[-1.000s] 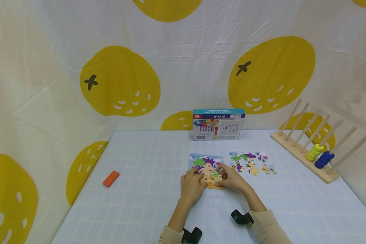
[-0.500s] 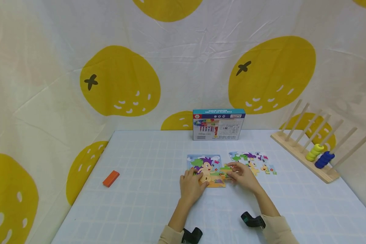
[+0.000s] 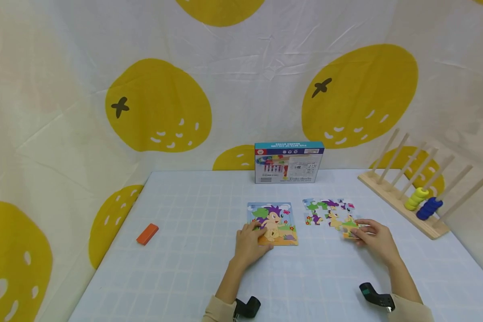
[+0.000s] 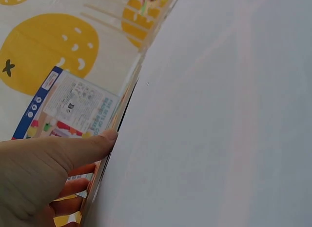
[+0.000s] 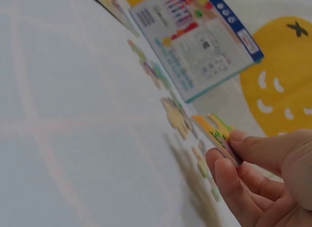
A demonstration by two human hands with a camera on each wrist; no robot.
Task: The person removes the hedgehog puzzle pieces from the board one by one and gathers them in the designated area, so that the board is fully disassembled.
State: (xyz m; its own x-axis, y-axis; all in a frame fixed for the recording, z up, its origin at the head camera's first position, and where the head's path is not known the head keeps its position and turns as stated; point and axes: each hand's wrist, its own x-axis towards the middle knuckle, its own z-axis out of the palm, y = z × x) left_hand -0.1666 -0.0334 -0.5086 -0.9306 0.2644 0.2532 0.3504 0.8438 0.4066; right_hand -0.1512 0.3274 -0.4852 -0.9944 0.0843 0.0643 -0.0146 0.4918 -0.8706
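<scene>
A square picture puzzle board (image 3: 283,223) with a purple-haired cartoon hedgehog lies flat at mid-table. My left hand (image 3: 249,243) rests over its lower left corner, with the thumb along the near edge; in the left wrist view the thumb (image 4: 92,150) touches the board's rim. My right hand (image 3: 376,241) pinches a yellow-green and orange puzzle piece (image 3: 348,230) between thumb and fingers. In the right wrist view that piece (image 5: 214,134) is held tilted, apart from the table. Several loose puzzle pieces (image 3: 315,218) lie spread just beyond and to the left of this hand.
A toy box (image 3: 288,163) stands upright at the table's back edge. On the right is a wooden peg rack (image 3: 402,203) with yellow beads (image 3: 416,199) and blue beads (image 3: 429,209). An orange block (image 3: 147,234) lies on the left.
My right hand has lifted the puzzle piece off the board and carried it right, to the near side of the loose pieces. My left hand has stayed on the board.
</scene>
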